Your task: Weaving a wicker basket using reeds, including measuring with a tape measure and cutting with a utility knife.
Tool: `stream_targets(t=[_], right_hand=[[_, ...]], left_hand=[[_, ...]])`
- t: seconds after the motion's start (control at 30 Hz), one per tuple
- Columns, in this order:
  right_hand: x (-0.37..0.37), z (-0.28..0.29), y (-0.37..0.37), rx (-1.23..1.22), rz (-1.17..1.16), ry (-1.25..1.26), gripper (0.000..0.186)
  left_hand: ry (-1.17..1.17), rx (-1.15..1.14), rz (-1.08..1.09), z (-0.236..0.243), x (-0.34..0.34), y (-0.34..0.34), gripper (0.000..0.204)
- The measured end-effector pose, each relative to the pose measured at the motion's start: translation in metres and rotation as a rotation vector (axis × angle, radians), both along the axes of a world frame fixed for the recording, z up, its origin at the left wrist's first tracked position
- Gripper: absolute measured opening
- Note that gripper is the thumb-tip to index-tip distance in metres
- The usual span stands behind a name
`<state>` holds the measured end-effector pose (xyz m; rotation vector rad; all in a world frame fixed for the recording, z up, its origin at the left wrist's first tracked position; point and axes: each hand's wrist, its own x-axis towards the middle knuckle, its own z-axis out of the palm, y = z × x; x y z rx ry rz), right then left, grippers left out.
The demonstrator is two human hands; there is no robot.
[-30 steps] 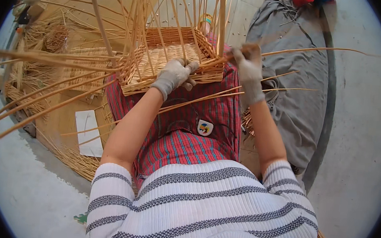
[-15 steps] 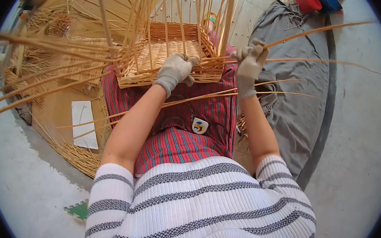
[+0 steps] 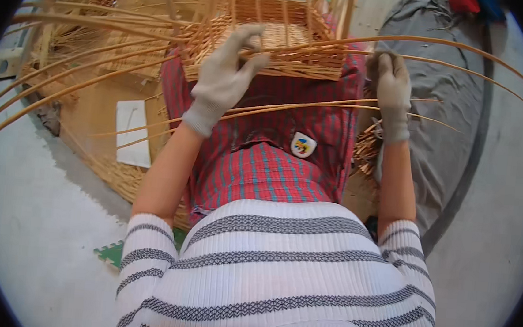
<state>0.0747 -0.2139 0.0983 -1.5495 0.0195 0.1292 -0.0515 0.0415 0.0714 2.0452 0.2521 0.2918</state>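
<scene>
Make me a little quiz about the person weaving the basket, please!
1. True or false: both hands wear light grey gloves.
2. What does the left hand rest on? A) the front wall of the woven basket B) the white paper sheet C) the grey cloth
3. Fill in: the right hand grips long thin ______ that bend off to the right.

Key
1. True.
2. A; the basket sits on the red checked apron over the lap.
3. Cane strands.
</scene>
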Motion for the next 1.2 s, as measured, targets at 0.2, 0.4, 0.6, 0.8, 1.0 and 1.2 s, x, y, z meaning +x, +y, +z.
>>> stream_targets(t=[0.2, 0.4, 0.6, 0.8, 1.0, 1.2], right_hand=[[-0.079, -0.088, 0.048, -0.709, 0.965, -0.605, 0.029], [-0.069, -0.059, 0.051, -0.734, 0.798, -0.737, 0.018], [-0.073, -0.009, 0.034, -0.549, 0.132, -0.871, 0.029], [-0.114, 0.041, 0.082, 0.004, 0.975, -0.331, 0.037], [-0.059, 0.105, 0.048, -0.012, 0.445, -0.422, 0.017], [-0.039, 0.023, 0.037, 0.26, 0.335, -0.172, 0.012]], left_hand=[[-0.047, 0.266, 0.353, -0.034, -0.125, 0.059, 0.022], [0.247, 0.688, 0.321, -0.053, -0.218, 0.104, 0.024], [0.052, 0.585, 0.41, -0.023, -0.191, 0.122, 0.017], [-0.091, 0.33, -0.401, 0.036, -0.11, 0.038, 0.014], [-0.006, -0.26, 0.093, -0.015, -0.129, 0.08, 0.012], [-0.035, -0.363, 0.284, -0.033, -0.091, 0.073, 0.014]])
